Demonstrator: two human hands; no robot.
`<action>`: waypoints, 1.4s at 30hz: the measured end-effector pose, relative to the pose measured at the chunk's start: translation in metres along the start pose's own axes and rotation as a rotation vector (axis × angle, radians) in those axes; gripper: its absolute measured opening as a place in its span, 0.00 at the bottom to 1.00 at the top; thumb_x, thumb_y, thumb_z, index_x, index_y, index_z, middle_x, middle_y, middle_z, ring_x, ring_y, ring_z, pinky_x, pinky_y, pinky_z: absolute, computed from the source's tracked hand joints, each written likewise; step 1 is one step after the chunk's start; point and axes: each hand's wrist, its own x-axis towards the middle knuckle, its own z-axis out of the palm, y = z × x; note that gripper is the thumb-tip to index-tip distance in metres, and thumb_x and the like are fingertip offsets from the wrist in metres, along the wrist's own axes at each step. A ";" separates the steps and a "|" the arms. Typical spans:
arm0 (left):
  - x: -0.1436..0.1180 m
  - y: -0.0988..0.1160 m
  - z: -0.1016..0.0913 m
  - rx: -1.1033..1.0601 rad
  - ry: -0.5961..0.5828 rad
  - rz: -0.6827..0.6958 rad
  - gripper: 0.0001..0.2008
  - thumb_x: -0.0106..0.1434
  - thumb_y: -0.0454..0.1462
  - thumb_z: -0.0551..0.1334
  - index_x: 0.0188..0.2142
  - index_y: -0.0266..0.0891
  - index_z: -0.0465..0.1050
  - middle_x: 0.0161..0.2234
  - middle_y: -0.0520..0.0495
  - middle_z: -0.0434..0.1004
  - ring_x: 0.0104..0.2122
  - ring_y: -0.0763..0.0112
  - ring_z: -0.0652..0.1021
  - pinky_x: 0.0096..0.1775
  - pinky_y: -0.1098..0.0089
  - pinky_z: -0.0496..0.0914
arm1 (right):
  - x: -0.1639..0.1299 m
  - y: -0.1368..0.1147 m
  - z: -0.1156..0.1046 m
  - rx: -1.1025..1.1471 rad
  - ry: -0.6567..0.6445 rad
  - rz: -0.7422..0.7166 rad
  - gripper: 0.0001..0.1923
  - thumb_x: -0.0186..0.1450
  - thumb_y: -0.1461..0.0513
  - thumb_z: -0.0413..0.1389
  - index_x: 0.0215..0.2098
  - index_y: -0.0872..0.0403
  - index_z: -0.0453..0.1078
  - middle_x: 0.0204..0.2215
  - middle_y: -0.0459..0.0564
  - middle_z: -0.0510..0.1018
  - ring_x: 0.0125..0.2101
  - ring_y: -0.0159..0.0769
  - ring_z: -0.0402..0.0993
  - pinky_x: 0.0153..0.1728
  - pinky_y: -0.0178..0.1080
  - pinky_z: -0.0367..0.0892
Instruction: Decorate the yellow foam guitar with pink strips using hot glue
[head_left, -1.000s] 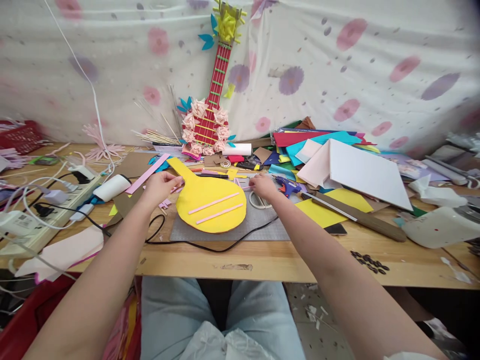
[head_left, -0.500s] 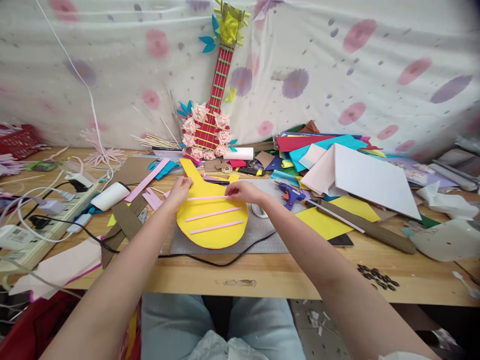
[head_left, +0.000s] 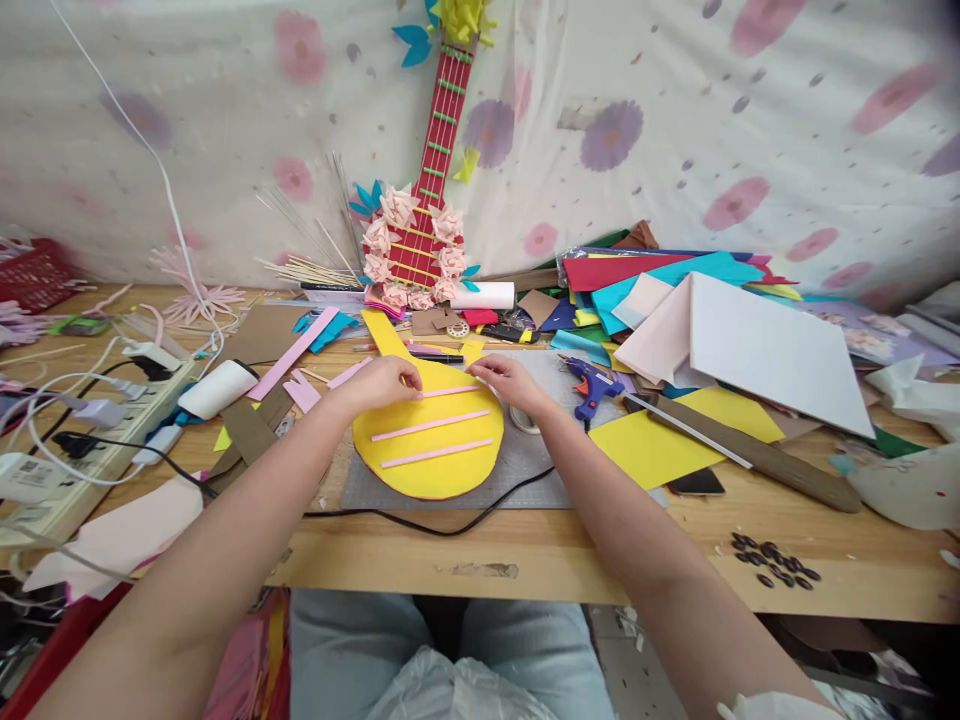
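A yellow guitar-shaped cutout [head_left: 435, 475] lies flat, its neck pointing away to the upper left. Two pink paper strips, a middle one [head_left: 431, 425] and a lower one [head_left: 436, 453], run across its body. Above them is a third pink strip [head_left: 450, 392]. My left hand [head_left: 382, 384] has its fingers closed at this strip's left part and covers that end. Close to the strip's right end, at the cutout's edge, my right hand [head_left: 510, 382] has its fingertips pressed together. Whatever they pinch is too small to make out.
A grey cutting mat [head_left: 536, 490] lies underneath, crossed by a black cable. A blue glue gun [head_left: 592, 388] rests to the right. Behind stands a red guitar model [head_left: 442, 130] with paper flowers. A power strip [head_left: 161, 410] is left; coloured sheets [head_left: 652, 440] and dark beads [head_left: 776, 562] lie right.
My left hand has moved right, from beside the neck onto the upper strip. My right hand has shifted right to the strip's far end. The camera view has tilted slightly.
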 end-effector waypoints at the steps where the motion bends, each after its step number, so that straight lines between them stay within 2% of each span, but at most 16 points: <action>1: 0.001 0.005 0.001 0.018 -0.015 -0.002 0.08 0.47 0.40 0.62 0.27 0.40 0.76 0.29 0.49 0.78 0.29 0.68 0.74 0.29 0.72 0.63 | -0.003 0.004 -0.003 0.030 0.020 0.029 0.13 0.60 0.55 0.51 0.32 0.54 0.73 0.35 0.50 0.76 0.36 0.35 0.70 0.37 0.38 0.63; 4: 0.006 0.014 0.004 0.069 -0.041 -0.043 0.07 0.47 0.39 0.61 0.24 0.40 0.76 0.27 0.50 0.78 0.27 0.70 0.74 0.26 0.73 0.61 | -0.014 0.014 -0.005 0.056 0.025 0.060 0.12 0.57 0.55 0.54 0.32 0.54 0.73 0.35 0.50 0.75 0.37 0.36 0.69 0.37 0.38 0.63; 7: 0.008 0.018 0.004 0.129 -0.067 -0.076 0.06 0.46 0.37 0.60 0.23 0.41 0.76 0.25 0.50 0.78 0.25 0.71 0.73 0.25 0.74 0.60 | -0.019 0.020 0.000 0.019 0.045 0.064 0.12 0.56 0.54 0.56 0.31 0.53 0.73 0.33 0.49 0.72 0.34 0.33 0.67 0.35 0.37 0.63; 13: 0.007 0.019 -0.003 0.169 -0.150 -0.095 0.06 0.45 0.36 0.61 0.23 0.41 0.76 0.26 0.50 0.78 0.26 0.70 0.74 0.26 0.74 0.61 | -0.020 0.025 0.011 0.043 0.090 0.033 0.10 0.55 0.54 0.57 0.27 0.52 0.73 0.31 0.47 0.67 0.30 0.31 0.64 0.34 0.37 0.63; 19: 0.007 0.025 -0.002 0.205 -0.108 -0.065 0.07 0.44 0.36 0.61 0.24 0.42 0.77 0.26 0.51 0.78 0.26 0.69 0.74 0.28 0.72 0.62 | -0.023 0.028 0.012 0.046 0.103 -0.005 0.10 0.56 0.54 0.57 0.27 0.52 0.73 0.32 0.48 0.67 0.32 0.33 0.64 0.36 0.39 0.63; 24: 0.008 0.035 -0.003 0.216 -0.140 -0.084 0.04 0.44 0.37 0.63 0.23 0.41 0.76 0.26 0.51 0.78 0.26 0.70 0.73 0.27 0.73 0.61 | -0.025 0.027 0.013 0.041 0.119 -0.003 0.09 0.56 0.55 0.57 0.27 0.52 0.72 0.30 0.47 0.67 0.31 0.31 0.64 0.35 0.37 0.62; 34: 0.009 0.042 -0.003 0.328 -0.179 -0.127 0.08 0.44 0.36 0.61 0.27 0.41 0.77 0.29 0.52 0.79 0.27 0.73 0.73 0.26 0.76 0.60 | -0.026 0.027 0.018 0.061 0.156 0.019 0.09 0.55 0.56 0.57 0.27 0.53 0.71 0.30 0.46 0.67 0.30 0.30 0.64 0.33 0.36 0.62; 38: 0.009 0.042 -0.003 0.351 -0.184 -0.127 0.09 0.45 0.36 0.60 0.28 0.41 0.77 0.29 0.51 0.79 0.27 0.73 0.74 0.25 0.76 0.60 | -0.025 0.030 0.019 0.120 0.188 0.050 0.11 0.56 0.55 0.54 0.32 0.52 0.72 0.33 0.47 0.69 0.32 0.31 0.65 0.35 0.36 0.62; 42: 0.008 0.044 -0.004 0.345 -0.186 -0.146 0.09 0.45 0.36 0.61 0.28 0.41 0.77 0.30 0.51 0.79 0.28 0.73 0.74 0.26 0.76 0.60 | -0.025 0.032 0.017 0.255 0.248 0.178 0.15 0.59 0.54 0.49 0.39 0.51 0.69 0.34 0.47 0.72 0.32 0.32 0.67 0.35 0.36 0.63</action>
